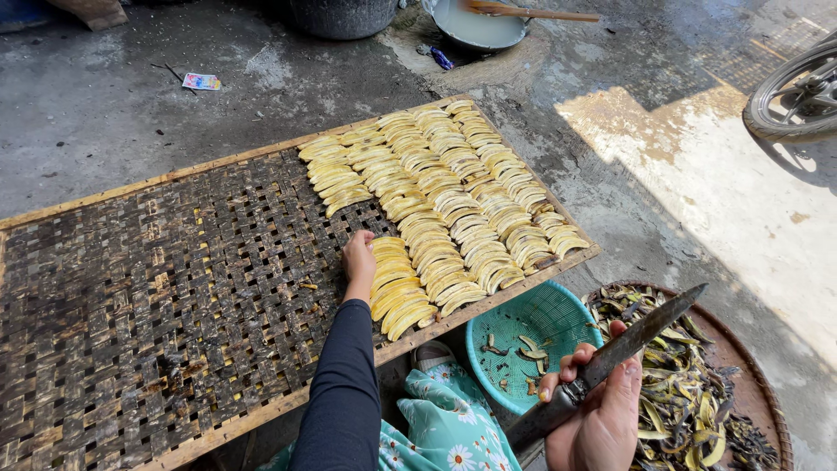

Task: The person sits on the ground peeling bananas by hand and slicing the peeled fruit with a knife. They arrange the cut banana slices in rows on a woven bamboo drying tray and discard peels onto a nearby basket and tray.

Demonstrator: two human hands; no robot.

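Note:
My left hand [358,260], in a dark sleeve, reaches onto a woven bamboo drying tray [157,279] and touches the left end of a row of yellow banana slices [436,201]. The slices lie in several neat rows over the tray's right part. My right hand [602,419] is raised near my lap and grips the handle of a long dark knife [610,353], blade pointing up and right over the peels. A teal plastic basket [532,336] holding a few slices sits between the tray and my right hand.
A round woven tray of dark banana peels [697,392] lies at the right. A basin with a wooden stick [479,22] and a dark pot [343,16] stand at the far edge. A motorbike wheel [798,96] is at top right. Wet concrete floor.

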